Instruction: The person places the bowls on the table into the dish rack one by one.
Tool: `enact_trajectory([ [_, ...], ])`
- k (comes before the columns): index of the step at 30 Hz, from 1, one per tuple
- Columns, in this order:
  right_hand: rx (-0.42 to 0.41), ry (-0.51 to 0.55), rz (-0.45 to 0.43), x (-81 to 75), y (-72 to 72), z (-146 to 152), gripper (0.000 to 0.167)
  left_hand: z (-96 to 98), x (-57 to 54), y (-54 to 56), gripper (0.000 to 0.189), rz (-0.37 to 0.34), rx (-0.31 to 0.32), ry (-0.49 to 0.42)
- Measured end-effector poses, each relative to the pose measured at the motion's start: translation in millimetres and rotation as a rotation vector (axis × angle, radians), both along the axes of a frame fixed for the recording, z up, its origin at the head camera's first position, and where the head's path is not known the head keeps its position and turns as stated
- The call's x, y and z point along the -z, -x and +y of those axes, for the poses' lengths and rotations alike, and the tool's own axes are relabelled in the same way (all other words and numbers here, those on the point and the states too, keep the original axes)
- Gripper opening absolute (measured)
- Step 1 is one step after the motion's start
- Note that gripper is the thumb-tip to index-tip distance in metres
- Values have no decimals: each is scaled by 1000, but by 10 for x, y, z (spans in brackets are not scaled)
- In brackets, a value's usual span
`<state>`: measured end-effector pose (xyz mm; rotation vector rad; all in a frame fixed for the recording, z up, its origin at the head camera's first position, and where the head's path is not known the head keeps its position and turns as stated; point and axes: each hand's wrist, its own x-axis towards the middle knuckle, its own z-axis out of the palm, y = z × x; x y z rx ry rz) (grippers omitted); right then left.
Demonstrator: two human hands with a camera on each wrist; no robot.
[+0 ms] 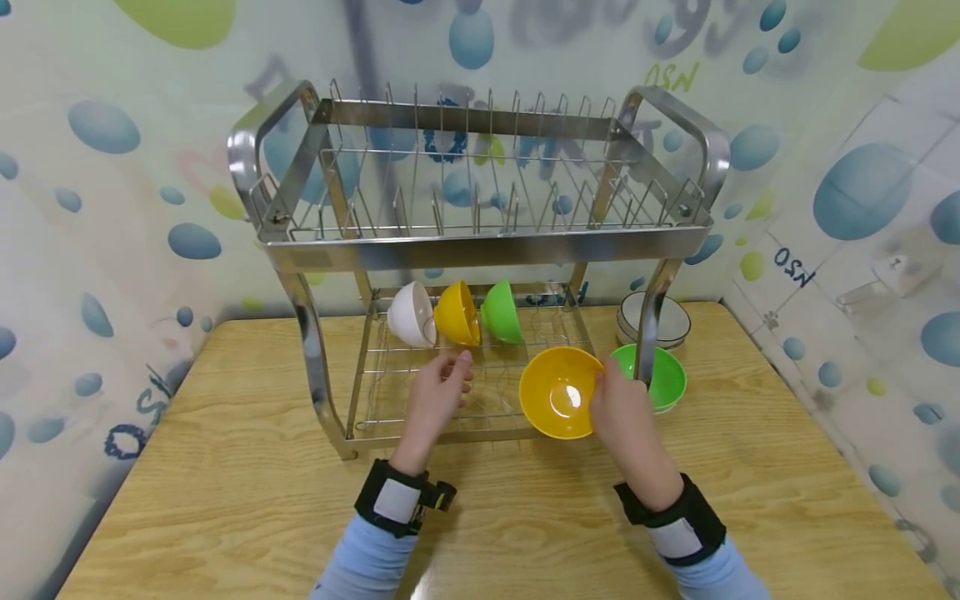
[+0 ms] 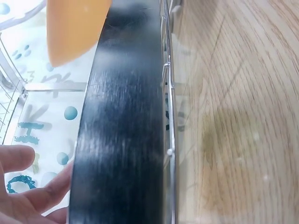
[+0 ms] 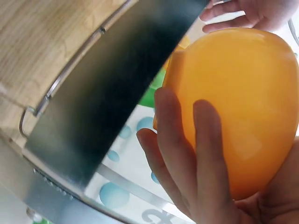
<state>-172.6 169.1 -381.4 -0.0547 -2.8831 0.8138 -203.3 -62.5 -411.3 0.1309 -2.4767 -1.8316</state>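
My right hand (image 1: 621,408) grips a yellow bowl (image 1: 558,393) by its right side, at the front of the rack's lower shelf. In the right wrist view the fingers (image 3: 210,140) lie against the outside of that bowl (image 3: 243,93). My left hand (image 1: 437,387) is left of the bowl, above the lower shelf, its fingers loosely bent around nothing. Behind the hands a white bowl (image 1: 409,315), another yellow bowl (image 1: 454,315) and a green bowl (image 1: 501,313) stand tilted in a row on the lower shelf (image 1: 420,360).
A two-tier metal dish rack (image 1: 487,248) stands on the wooden table (image 1: 247,400) near the wall. Its right front leg (image 1: 654,321) is beside my right hand. Right of it are another green bowl (image 1: 666,379) and a stack of dark-rimmed white plates (image 1: 675,321).
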Motion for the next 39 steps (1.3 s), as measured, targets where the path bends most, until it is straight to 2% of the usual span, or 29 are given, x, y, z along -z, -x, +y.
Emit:
enact_trajectory([
  [7, -18, -17, -12, 53, 43, -55, 32, 13, 12, -2, 45, 18, 17, 5],
  [14, -16, -60, -43, 34, 68, -131, 32, 29, 26, -9, 48, 11, 26, 23],
  [17, -15, -35, -53, 30, 74, -183, 34, 31, 23, -11, 47, 8, 31, 27],
  [23, -42, -22, -3, 58, 90, -258, 30, 45, 11, -26, 53, -27, 61, -31],
  [29, -51, -5, -14, 70, 91, -293, 28, 68, -3, -32, 56, -61, 81, -58],
  [39, -64, 3, 25, 53, 107, -398, 33, 87, -3, -43, 61, -67, 153, -95],
])
